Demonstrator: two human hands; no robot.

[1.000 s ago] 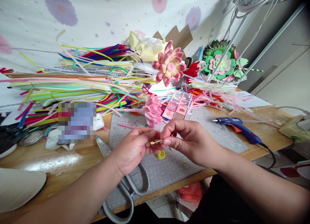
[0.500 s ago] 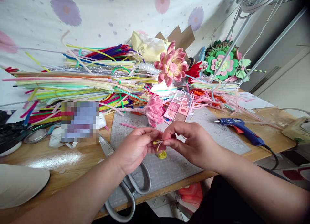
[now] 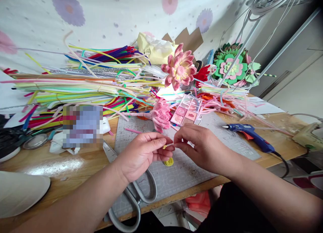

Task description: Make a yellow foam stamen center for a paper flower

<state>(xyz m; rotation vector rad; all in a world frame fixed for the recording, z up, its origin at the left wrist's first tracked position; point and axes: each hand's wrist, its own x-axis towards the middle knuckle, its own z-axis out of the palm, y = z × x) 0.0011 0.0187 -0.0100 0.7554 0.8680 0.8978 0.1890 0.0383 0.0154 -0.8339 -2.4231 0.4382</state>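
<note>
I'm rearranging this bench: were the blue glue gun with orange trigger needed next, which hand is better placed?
Probably the right hand: the blue glue gun lies on that side, farther from the left hand. Both hands seem occupied with a yellow-tipped strand.

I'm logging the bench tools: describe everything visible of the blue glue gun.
The blue glue gun lies on its side, smooth and plastic-looking, on the wooden table, its metallic-looking nozzle at the edge of the grey mat, pointing left in the picture. It has an orange trigger, and a pale rod shows at its rear. A black cord curves from the handle. The right hand is apart from it. Whether it is hot cannot be told.
</note>
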